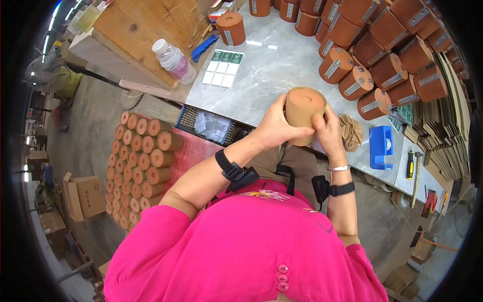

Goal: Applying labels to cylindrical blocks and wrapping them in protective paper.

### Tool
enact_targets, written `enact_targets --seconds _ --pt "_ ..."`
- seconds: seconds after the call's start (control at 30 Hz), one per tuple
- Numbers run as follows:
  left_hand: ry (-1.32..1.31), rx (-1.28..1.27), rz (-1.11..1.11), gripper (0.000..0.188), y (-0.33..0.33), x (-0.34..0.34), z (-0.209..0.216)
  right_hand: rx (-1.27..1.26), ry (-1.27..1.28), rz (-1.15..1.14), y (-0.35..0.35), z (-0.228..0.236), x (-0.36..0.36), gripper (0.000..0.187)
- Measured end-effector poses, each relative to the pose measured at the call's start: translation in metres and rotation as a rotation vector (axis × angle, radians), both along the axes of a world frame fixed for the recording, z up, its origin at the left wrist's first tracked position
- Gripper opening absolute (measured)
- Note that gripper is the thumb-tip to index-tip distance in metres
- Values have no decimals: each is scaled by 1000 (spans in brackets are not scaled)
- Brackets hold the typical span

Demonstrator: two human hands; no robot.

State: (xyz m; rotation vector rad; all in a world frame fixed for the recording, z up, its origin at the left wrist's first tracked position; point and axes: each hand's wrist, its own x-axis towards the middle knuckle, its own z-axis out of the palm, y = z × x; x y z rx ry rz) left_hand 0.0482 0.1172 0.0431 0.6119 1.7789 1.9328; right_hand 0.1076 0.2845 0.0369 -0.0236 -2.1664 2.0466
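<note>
Between my two hands is a squat cylinder [305, 104] with an orange-brown round end, its side wrapped in brown paper or card. It is held over the front edge of the table [266, 65]. My left hand [277, 123] grips its left side, thumb across the front. My right hand [328, 128] closes round the right side, thumb pressed on the wrapping. A crumpled piece of brown paper [350, 133] lies just right of my right hand. Past the cylinder, a sheet of green and white labels [223, 68] lies flat on the table.
Reddish-brown cylinders with metal strips [370, 75] are piled at the back right; one similar cylinder [231, 28] stands alone. Wrapped cylinders [141, 161] are stacked at my left. Nearby are a blue tape dispenser [381, 148], a screwdriver [410, 165], a hammer [416, 173] and a bottle [174, 62].
</note>
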Motion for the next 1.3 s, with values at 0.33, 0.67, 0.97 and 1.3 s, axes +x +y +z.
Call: enact_targets --seconds 0.33,0.67,0.97,1.3 --pt "472 -133 183 79 9 -2 -39 276 110 -92 -9 -17 -3 76" --pt "436 -145 124 78 2 -9 -43 239 54 -98 -12 -21 -6 76" --pt "1188 -350 108 86 -11 -22 -12 259 -62 -12 5 8 37 77" --pt "1901 -236 -59 26 -6 -43 36 -136 -115 62 -2 26 53 44"
